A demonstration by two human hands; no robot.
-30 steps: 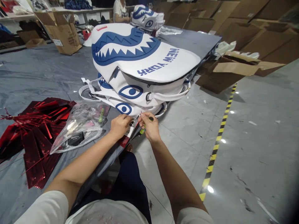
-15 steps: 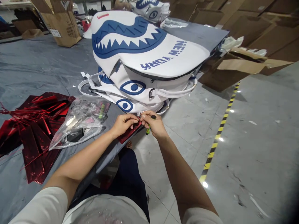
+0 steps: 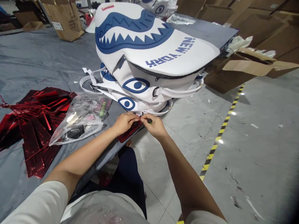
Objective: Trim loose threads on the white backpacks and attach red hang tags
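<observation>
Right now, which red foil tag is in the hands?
The single red foil tag at the table edge, pinched between left hand and right hand; the others lie piled far left.

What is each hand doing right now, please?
Left hand: closed, pinching the red foil tag.
Right hand: closed, pinching the same tag's top end, with a dark object tucked in its grip.

A shiny red foil tag (image 3: pixel 129 132), long and flat, lies slantwise over the near edge of the grey table (image 3: pixel 35 56), its upper end pinched between both hands. Just beyond it the lowest white shark-face backpack (image 3: pixel 130 104) lies flat at that same edge, under two more.
</observation>
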